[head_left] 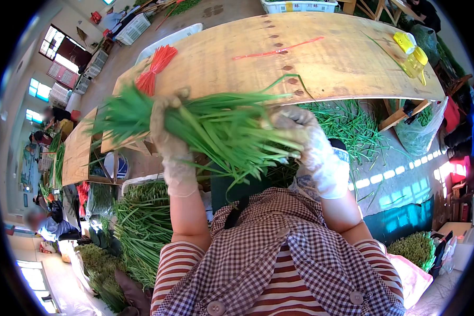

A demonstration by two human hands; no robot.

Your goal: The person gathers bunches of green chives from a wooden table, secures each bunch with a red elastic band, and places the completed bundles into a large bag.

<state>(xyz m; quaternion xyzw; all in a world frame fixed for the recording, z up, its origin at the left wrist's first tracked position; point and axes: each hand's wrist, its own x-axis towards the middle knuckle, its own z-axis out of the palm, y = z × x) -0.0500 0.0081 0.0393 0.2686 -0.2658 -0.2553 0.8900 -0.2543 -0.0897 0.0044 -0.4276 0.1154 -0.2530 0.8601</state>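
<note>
A bunch of green chives (221, 126) is held crosswise in front of me, just short of the table's near edge. My left hand (168, 124), in a soiled white glove, wraps around it near the leafy left end. At the pale stalk ends on the right, my gloved right hand (303, 131) has its fingers curled against the stalks, somewhat smeared by motion. Several stalks hang loose below the bunch. One long leaf (287, 78) sticks up over the table edge.
On the wooden table (216, 58) lie a bundle of red ties (155, 68), a single red tie (279, 48) and a yellow bottle (413, 58). Piled chives (142, 226) fill the space at my left. Loose leaves (347, 129) cover the floor beneath the table. Other people work at far left.
</note>
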